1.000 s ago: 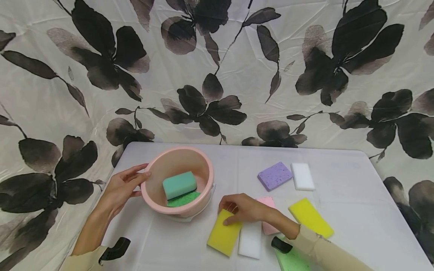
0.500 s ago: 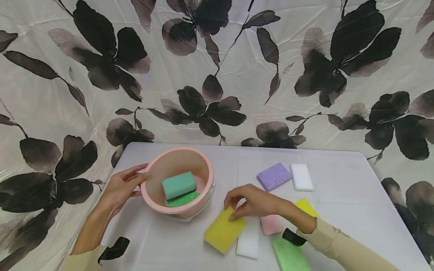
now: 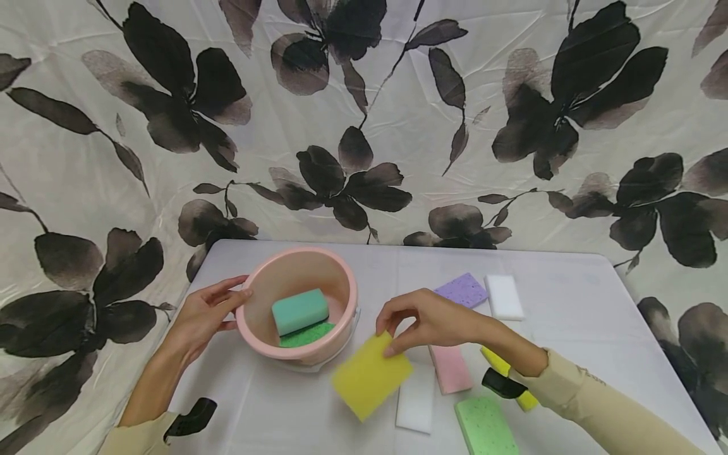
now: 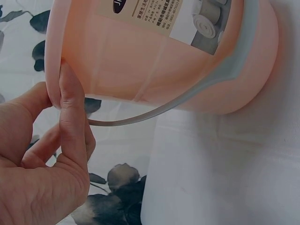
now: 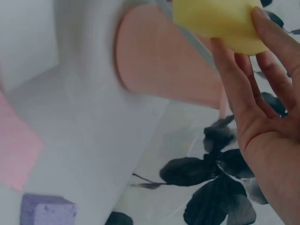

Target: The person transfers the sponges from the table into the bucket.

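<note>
Head view, bucket [image 3: 301, 268], white table [image 3: 591, 316], floral backdrop [image 3: 409, 120]

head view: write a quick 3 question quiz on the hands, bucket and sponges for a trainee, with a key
1. Multiple choice: what colour is the sponge in the right hand?
a) purple
b) yellow
c) pink

2. True or false: the left hand holds the bucket by its rim.

3. Count: how many things show inside the bucket?

Key
1. b, it pinches a yellow sponge.
2. True.
3. Two: a teal sponge and a green one.
</note>
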A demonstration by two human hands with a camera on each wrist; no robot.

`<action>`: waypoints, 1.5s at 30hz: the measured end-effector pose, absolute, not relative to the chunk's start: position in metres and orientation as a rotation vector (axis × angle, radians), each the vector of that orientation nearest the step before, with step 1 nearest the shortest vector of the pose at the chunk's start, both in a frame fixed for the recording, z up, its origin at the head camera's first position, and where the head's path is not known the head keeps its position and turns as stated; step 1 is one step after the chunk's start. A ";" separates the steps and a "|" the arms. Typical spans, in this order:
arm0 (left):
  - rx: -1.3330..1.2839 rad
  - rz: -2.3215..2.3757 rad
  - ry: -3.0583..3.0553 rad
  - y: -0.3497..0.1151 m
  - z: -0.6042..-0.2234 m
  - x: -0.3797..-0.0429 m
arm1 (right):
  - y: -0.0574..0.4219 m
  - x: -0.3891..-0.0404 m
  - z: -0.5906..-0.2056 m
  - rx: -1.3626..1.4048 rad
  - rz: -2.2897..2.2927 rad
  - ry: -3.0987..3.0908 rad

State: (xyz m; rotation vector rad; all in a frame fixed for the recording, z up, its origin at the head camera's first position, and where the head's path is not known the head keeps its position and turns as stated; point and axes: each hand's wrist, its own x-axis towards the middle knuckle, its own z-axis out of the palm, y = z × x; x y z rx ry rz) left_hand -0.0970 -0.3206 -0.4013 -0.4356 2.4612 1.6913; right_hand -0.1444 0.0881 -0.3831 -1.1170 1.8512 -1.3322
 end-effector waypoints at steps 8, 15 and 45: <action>-0.436 1.684 2.457 -0.321 -0.402 -0.097 | 0.082 -0.152 -0.365 -1.112 -1.367 1.850; -0.419 1.683 2.455 -0.323 -0.403 -0.098 | 0.072 -0.160 -0.359 -1.115 -1.396 1.864; -0.449 1.644 2.483 -0.320 -0.401 -0.097 | 0.015 -0.195 -0.350 -0.906 -1.533 1.954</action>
